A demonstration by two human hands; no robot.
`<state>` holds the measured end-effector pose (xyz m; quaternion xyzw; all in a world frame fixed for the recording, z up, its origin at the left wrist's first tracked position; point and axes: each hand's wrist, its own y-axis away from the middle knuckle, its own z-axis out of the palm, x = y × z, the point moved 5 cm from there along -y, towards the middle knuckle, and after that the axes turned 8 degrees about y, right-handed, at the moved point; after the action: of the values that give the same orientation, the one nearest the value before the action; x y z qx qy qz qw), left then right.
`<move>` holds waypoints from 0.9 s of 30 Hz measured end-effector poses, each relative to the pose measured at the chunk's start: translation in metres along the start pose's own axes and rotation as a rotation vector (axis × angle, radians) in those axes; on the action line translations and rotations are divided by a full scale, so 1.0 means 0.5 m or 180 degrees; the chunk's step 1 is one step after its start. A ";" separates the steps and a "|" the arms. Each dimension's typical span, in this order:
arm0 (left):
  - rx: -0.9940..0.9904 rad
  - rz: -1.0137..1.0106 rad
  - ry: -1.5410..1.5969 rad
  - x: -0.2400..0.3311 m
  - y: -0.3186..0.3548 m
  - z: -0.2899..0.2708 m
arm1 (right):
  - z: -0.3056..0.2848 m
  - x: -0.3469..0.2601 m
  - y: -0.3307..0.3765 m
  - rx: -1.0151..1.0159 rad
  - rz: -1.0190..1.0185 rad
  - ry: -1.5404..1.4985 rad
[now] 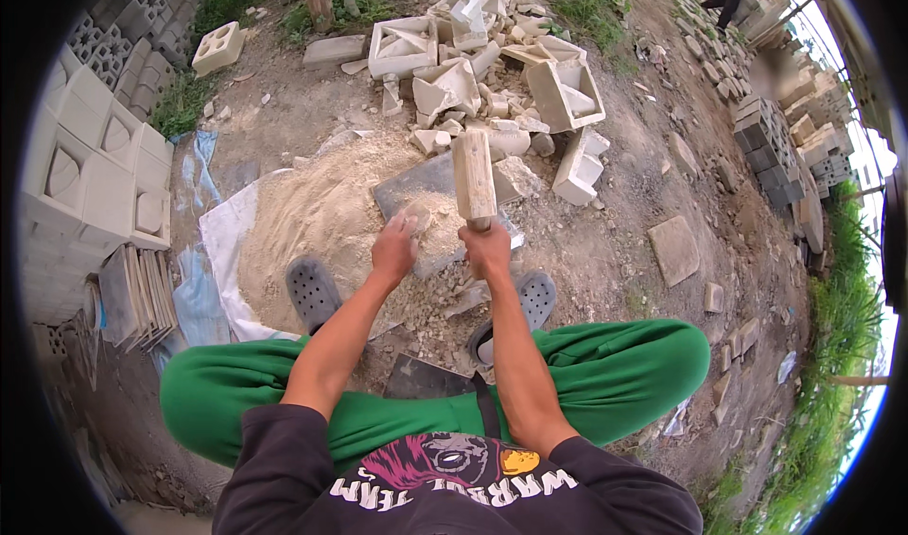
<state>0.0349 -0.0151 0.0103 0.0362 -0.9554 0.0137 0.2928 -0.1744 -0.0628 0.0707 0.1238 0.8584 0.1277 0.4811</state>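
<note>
Nearest the lens I am seeing a dark printed sweatshirt (445,492) and green trousers (615,374), knees spread in a squat, grey perforated clogs (312,291) planted on the dirt.

The right hand (487,251) is closing fully round the handle of a wooden mallet (473,177), head pointing away from the body and standing above a flat grey slab (416,194). I am judging the mallet stiff and fairly heavy at the head, dusty and so a little slippery; the grip low on the handle is looking like the right place for swing.

The left hand (395,249) is curling loosely over a pale plaster chunk (413,219) resting on the slab. That chunk is reading as brittle and crumbly, light for its bulk, best pinched at its near edge, fingers clear of the strike point.

Outward: a heap of pale powder (312,213) is lying on a white sheet (222,242), broken cast blocks (473,52) are piling up beyond, and stacked decorative blocks (95,166) are lining the left.
</note>
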 end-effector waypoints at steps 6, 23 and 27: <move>0.0069 0.0023 -0.0236 0.010 -0.027 0.010 | 0.036 -0.025 -0.023 0.0044 -0.0231 0.0074; -0.0124 -0.0077 -0.0630 0.021 -0.052 0.020 | 0.056 0.018 -0.051 0.0285 -0.0407 0.0386; -0.0515 -0.0325 -0.0556 0.018 -0.052 0.004 | 0.092 0.066 -0.016 -0.0288 -0.0118 0.1429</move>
<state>0.0283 -0.0417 0.0138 0.0621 -0.9722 -0.0815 0.2107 -0.1525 -0.0549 0.0187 0.0548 0.9395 0.1816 0.2853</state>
